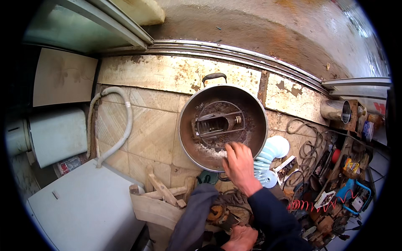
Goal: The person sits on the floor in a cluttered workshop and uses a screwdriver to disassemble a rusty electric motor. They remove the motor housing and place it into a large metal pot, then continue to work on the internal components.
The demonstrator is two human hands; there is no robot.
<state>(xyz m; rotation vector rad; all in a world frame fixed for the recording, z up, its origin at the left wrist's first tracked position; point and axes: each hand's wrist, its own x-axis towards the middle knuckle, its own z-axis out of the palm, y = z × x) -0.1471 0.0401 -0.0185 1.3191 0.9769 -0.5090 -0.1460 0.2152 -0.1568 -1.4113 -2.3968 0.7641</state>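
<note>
A wide metal pot (192,154) with a black handle sits on the tiled floor. Inside lie a round wire frame with a metal burner-like part (217,123) and pale crumbly residue (212,151). My right hand (239,165) is over the pot's near rim, fingers loosely bent and apart, with nothing visible in them. My left hand (239,237) is low at the bottom edge, fingers curled beside a rusty motor-like part (218,214); what it holds, if anything, is unclear. Pale blue stacked discs (272,146) lie right of the pot.
A white appliance (83,205), grey hose (125,117) and wooden pieces (161,188) are at left. Tools, red coiled hose (305,205), cables and a steel cylinder (335,111) crowd the right. A sliding-door track (234,52) and wet pavement (259,21) lie beyond.
</note>
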